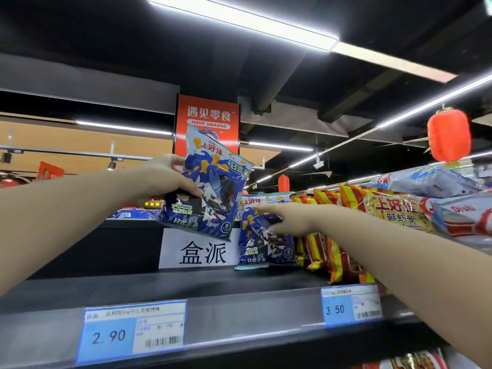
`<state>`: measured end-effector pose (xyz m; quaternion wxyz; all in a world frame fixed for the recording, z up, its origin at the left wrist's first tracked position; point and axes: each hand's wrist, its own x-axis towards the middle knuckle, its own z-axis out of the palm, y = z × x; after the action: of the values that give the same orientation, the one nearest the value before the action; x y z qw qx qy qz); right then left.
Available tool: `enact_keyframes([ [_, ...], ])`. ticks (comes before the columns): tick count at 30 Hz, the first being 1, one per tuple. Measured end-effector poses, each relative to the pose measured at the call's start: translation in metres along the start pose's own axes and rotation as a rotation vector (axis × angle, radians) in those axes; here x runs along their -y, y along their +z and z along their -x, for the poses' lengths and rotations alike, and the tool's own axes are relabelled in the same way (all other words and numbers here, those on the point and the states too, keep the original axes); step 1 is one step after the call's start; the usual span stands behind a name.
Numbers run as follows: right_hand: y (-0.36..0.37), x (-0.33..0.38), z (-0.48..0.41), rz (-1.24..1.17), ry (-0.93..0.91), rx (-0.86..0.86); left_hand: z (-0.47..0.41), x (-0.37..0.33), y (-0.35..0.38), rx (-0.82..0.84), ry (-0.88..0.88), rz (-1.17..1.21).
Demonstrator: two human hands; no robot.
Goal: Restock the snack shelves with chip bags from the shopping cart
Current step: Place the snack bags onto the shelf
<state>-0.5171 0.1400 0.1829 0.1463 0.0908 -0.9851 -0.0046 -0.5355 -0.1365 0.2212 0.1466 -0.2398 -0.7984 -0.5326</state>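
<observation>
The left hand (170, 179) is gripping a blue chip bag (210, 182) marked Oishi 上好佳, holding it in the air. Just right of it and lower, the right hand (288, 219) is pinching a matching second bag (263, 246) that is standing on the shelf (186, 283). Behind the lifted bag a white sign (202, 251) is reading 盒派, and above it a red banner (207, 115) is saying MEET SNACKS. Below the hands, a price tag (133, 331) is showing 2.90 and another tag (351, 304) 3.50. Right of the right hand, striped bags (394, 209) are reading 鲜虾条.
</observation>
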Motion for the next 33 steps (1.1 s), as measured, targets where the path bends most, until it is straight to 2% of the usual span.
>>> enact_keyframes([
  [3,-0.022,0.003,0.014,-0.414,0.052,-0.231,0.01,-0.012,0.015,0.039,0.021,-0.024],
  [6,-0.028,0.002,0.031,-0.897,0.059,-0.246,0.015,-0.022,0.033,0.075,0.02,-0.038],
  [10,-0.011,-0.005,0.047,-1.111,0.073,-0.224,0.015,-0.029,0.064,0.145,0.039,0.042],
  [12,-0.008,-0.01,0.051,-1.187,0.095,-0.289,0.012,-0.032,0.077,0.169,0.043,0.025],
  [16,-0.011,-0.023,0.053,-1.089,0.173,-0.341,0.002,-0.032,0.086,0.261,-0.025,0.05],
  [20,0.0,-0.028,0.048,-0.954,0.258,-0.276,-0.002,-0.024,0.092,0.205,-0.045,-0.054],
  [24,0.013,-0.035,0.041,-0.684,0.325,-0.276,-0.006,-0.004,0.115,0.142,-0.086,-0.05],
  [28,0.015,-0.033,0.04,-0.519,0.371,-0.282,-0.004,0.006,0.127,0.12,-0.039,-0.095],
  [30,0.013,-0.029,0.041,-0.412,0.347,-0.398,-0.006,0.007,0.128,0.082,-0.012,-0.12],
  [33,0.002,-0.022,0.045,-0.331,0.181,-0.65,-0.008,0.01,0.129,0.033,0.013,-0.2],
])
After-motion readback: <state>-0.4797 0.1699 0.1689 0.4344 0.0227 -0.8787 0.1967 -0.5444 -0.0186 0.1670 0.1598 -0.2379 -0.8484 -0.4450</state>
